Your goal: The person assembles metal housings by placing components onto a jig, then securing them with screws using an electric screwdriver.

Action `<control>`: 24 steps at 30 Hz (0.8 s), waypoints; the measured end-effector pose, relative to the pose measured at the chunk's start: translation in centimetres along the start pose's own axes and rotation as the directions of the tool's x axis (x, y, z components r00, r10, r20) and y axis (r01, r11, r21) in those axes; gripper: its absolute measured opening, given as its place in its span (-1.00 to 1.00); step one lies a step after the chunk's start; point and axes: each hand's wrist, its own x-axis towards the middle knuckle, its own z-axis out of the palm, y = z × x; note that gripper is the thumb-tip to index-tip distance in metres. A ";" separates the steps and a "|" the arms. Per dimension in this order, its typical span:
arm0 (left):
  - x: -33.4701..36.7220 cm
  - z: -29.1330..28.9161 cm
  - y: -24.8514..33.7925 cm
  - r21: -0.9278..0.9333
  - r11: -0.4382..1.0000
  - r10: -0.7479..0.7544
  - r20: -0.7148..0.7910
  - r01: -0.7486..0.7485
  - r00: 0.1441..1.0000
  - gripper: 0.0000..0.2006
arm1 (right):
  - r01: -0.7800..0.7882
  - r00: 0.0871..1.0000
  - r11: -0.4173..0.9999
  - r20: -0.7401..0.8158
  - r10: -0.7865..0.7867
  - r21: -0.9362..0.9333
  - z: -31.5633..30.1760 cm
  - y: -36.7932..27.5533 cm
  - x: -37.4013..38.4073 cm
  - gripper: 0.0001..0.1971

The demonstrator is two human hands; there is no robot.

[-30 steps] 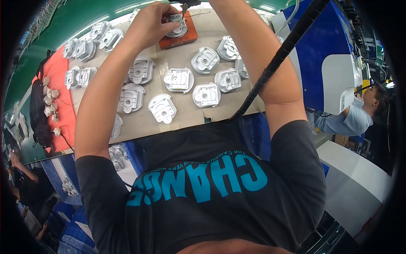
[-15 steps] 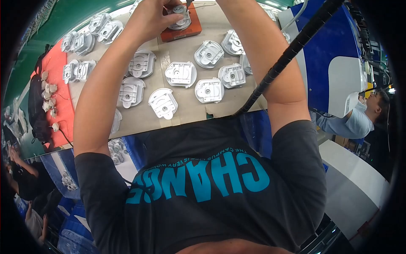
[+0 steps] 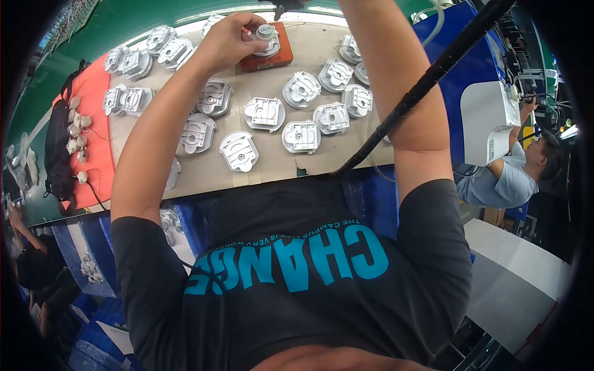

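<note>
At the far side of the bench, my left hand [image 3: 230, 42] grips a round white plastic housing [image 3: 266, 46], its thumb lying on the near edge. That housing rests on an orange block [image 3: 272, 60] and carries a small clear-grey round piece [image 3: 265, 31] on top. A dark tool with a narrow tip [image 3: 279, 8] hangs above it at the upper edge of the picture, apart from the housing. My right forearm [image 3: 390, 74] runs out past the upper edge, so the right hand is out of sight.
Several similar white housings [image 3: 265, 114] lie across the grey-brown bench top [image 3: 260, 176]. At left, small cream parts with wires [image 3: 79, 142] sit on an orange sheet [image 3: 99, 179]. A black spiral-wrapped hose [image 3: 408, 99] crosses at right. Another person [image 3: 510, 173] stands beyond a white machine [image 3: 489, 123].
The dark tool has lifted off the housing and moved up, and my right hand with it. My left hand still grips the housing on the block. The view has shifted slightly.
</note>
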 end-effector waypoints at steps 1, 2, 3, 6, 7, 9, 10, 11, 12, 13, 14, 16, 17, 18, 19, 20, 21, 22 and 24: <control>-0.2 -0.2 -0.1 -0.042 0.999 -0.023 0.024 0.024 0.999 -0.58 | -0.046 0.999 0.999 0.027 0.046 -0.008 0.3 0.2 -0.4 -0.61; -0.4 -0.3 -0.2 -0.083 0.995 -0.046 0.048 0.050 0.998 -0.56 | -0.008 1.000 0.996 -0.002 0.008 -0.084 0.8 0.6 -0.6 -0.63; -0.6 -0.2 -0.3 -0.094 0.994 -0.043 0.042 0.047 0.998 -0.52 | -0.056 0.998 0.998 0.001 0.056 -0.030 1.1 0.8 -1.2 -0.64; -0.2 -0.1 0.1 0.016 1.000 -0.016 0.021 0.016 1.000 -0.50 | -0.080 0.997 0.997 -0.017 0.080 0.012 1.6 1.4 -2.3 -0.66; -0.2 0.0 -0.1 0.012 1.000 -0.022 0.020 0.022 1.000 -0.50 | -0.051 0.998 0.999 -0.030 0.051 0.001 1.9 1.7 -2.7 -0.66; -0.2 0.3 -0.6 0.025 0.997 0.080 -0.061 -0.078 0.995 -0.56 | -0.072 0.997 0.997 -0.024 0.072 -0.001 2.1 2.2 -3.3 -0.66; -0.3 0.1 -0.5 0.020 0.997 0.073 -0.060 -0.072 0.996 -0.56 | -0.087 0.996 0.996 -0.022 0.087 -0.005 2.2 2.4 -3.6 -0.67; -0.2 -0.2 -0.4 0.027 1.000 0.004 -0.019 -0.003 1.000 -0.57 | -0.094 0.995 0.996 -0.020 0.094 -0.005 2.3 2.6 -3.8 -0.67; -0.2 -0.4 -0.3 0.037 0.997 -0.066 0.022 0.065 0.998 -0.58 | -0.110 0.994 0.994 -0.028 0.110 -0.023 2.3 2.7 -4.1 -0.67; -0.2 -0.3 -0.3 0.032 0.997 -0.070 0.025 0.069 0.997 -0.58 | -0.125 0.992 0.991 -0.035 0.124 -0.042 2.3 2.8 -4.3 -0.67; -0.2 -0.2 -0.3 0.031 0.998 -0.059 0.009 0.059 0.998 -0.58 | -0.132 0.991 0.990 -0.034 0.130 -0.044 2.2 3.0 -4.5 -0.67; -0.1 -0.2 -0.3 0.027 0.998 -0.052 -0.005 0.052 0.999 -0.58 | -0.085 0.996 0.991 -0.046 0.080 -0.106 2.1 3.6 -4.7 -0.65; 0.0 -0.3 -0.3 0.032 0.998 -0.061 0.008 0.061 0.998 -0.57 | -0.090 0.995 0.990 -0.046 0.085 -0.107 2.1 3.8 -4.7 -0.65; 0.0 -0.2 -0.4 0.037 0.997 -0.070 0.021 0.069 0.997 -0.55 | -0.052 0.998 0.990 -0.040 0.047 -0.134 2.0 4.1 -4.7 -0.64; -0.1 -0.1 -0.6 0.036 0.997 -0.074 0.022 0.073 0.997 -0.55 | -0.013 0.999 0.987 -0.032 0.008 -0.158 2.1 4.1 -4.7 -0.63; -0.2 0.0 -0.7 0.059 0.998 -0.030 -0.018 0.031 0.999 -0.53 | -0.017 0.999 0.987 -0.032 0.012 -0.157 2.2 4.0 -4.8 -0.63; -0.3 0.0 -0.8 0.085 0.996 0.016 -0.056 -0.011 0.998 -0.51 | -0.081 0.996 0.992 -0.029 0.079 -0.099 2.3 3.9 -4.9 -0.62; -0.3 0.0 -0.6 0.083 0.997 0.014 -0.055 -0.010 0.998 -0.51 | -0.145 0.989 0.989 -0.022 0.144 -0.043 2.4 3.8 -5.0 -0.62; -0.2 -0.1 -0.1 0.098 0.994 -0.046 -0.010 0.047 0.999 -0.46 | -0.096 0.995 0.991 -0.024 0.094 -0.097 1.9 4.3 -5.0 -0.63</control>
